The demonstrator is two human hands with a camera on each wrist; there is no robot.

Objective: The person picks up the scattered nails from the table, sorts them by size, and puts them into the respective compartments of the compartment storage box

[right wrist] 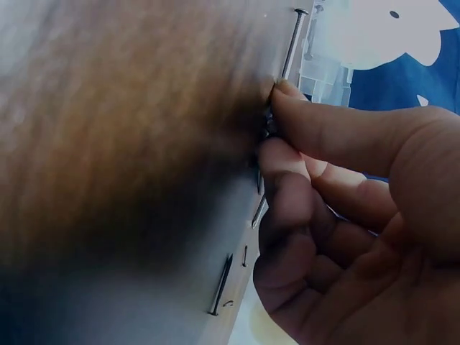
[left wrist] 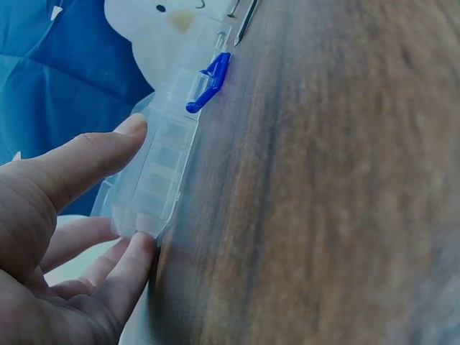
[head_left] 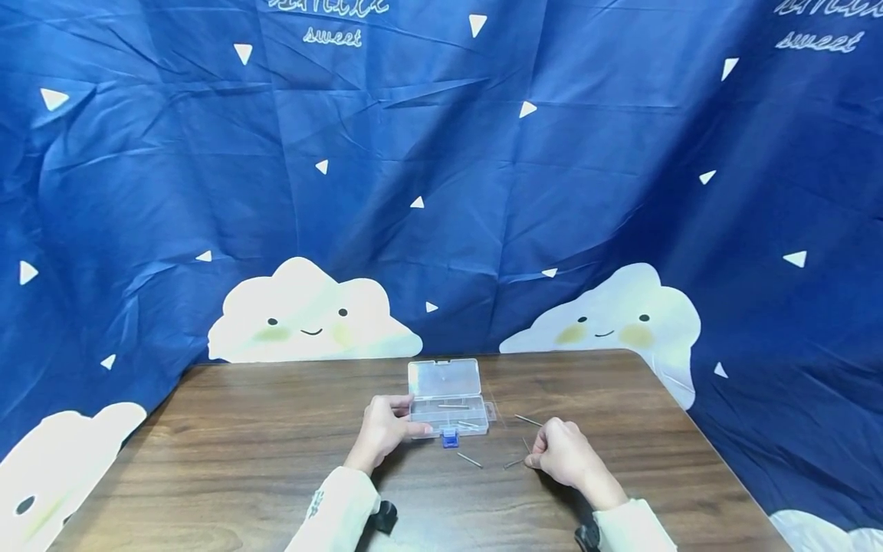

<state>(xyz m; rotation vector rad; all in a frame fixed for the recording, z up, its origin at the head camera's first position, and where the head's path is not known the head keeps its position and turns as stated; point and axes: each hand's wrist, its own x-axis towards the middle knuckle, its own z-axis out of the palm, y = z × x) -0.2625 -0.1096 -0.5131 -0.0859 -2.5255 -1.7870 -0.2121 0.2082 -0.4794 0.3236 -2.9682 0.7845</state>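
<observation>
A clear plastic box (head_left: 477,432) stands on the table with its lid (head_left: 444,377) raised at the back and a blue latch (head_left: 450,439) at its front. My left hand (head_left: 382,431) holds the box by its left end, thumb along the front and other fingers at the side. Several nails lie inside, one nail (head_left: 453,406) in the rear part. To the right, my right hand (head_left: 566,452) pinches a nail (head_left: 513,464) low at the tabletop between thumb and forefinger; the fingers partly hide it.
Loose nails lie around the right hand: one nail (head_left: 528,420) behind it, another nail (head_left: 471,460) before the box. The right wrist view shows a further nail (right wrist: 221,286) on the wooden table (head_left: 276,429). A blue cloth (head_left: 414,138) with clouds hangs behind.
</observation>
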